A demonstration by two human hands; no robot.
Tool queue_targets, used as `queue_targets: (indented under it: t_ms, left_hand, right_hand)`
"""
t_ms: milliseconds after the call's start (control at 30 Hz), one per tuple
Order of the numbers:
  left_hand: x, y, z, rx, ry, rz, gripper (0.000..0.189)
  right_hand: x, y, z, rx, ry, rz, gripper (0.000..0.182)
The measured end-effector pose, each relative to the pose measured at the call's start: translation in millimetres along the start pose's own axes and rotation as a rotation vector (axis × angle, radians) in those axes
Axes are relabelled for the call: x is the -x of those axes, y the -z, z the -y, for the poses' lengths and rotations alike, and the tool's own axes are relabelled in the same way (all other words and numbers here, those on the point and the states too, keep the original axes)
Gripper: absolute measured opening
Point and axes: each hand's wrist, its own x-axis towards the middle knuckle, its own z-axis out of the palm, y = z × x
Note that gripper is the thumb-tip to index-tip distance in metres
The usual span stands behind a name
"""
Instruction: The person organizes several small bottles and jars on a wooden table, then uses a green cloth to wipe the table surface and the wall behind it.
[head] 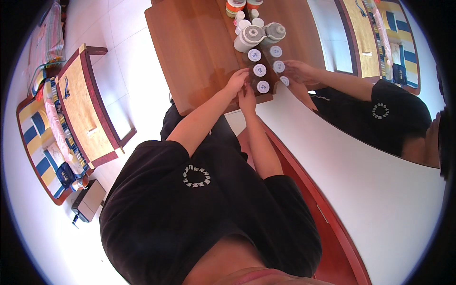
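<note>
Three dark bottles or jars stand in a row by a mirror: a far one [254, 55], a middle one [259, 70] and a near one [263, 87]. Their white lids bear printing. My left hand [237, 82] reaches over the brown wooden tabletop [196, 53], fingertips beside the middle jar. Close below it, my right hand [247, 99] is raised at the near corner, fingers beside the near jar. The two hands nearly meet. Whether either grips anything small is hidden by the fingers.
Behind the jars stand a grey-white bottle [247, 37], small white containers [242, 26] and an orange-banded tub [235, 7]. The mirror [342, 85] at right reflects them and my arms. Left are a low table [85, 107] and a cushioned sofa [46, 149]. A red cabinet [320, 231] runs at right.
</note>
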Motion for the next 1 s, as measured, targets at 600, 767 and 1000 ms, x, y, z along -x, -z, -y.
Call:
queue_targets:
  t_ms: [600,767,1000]
  left_hand:
    - [230.9,75.4,-125.9,0.146,-0.390,0.089,0.033]
    - [375.3,81.0,-215.4,0.266,-0.761,0.529,0.017]
    - [558.8,136.2,-275.3,0.437,-1.083,1.180,0.022]
  right_hand:
    - [107.8,-9.4,13.7,0.200,0.403,0.274,0.017]
    - [139.0,-46.9,-49.7,0.339,0.311,0.331,0.019]
    - [183.6,-87.8,-36.9,0.317,0.044,0.431,0.020]
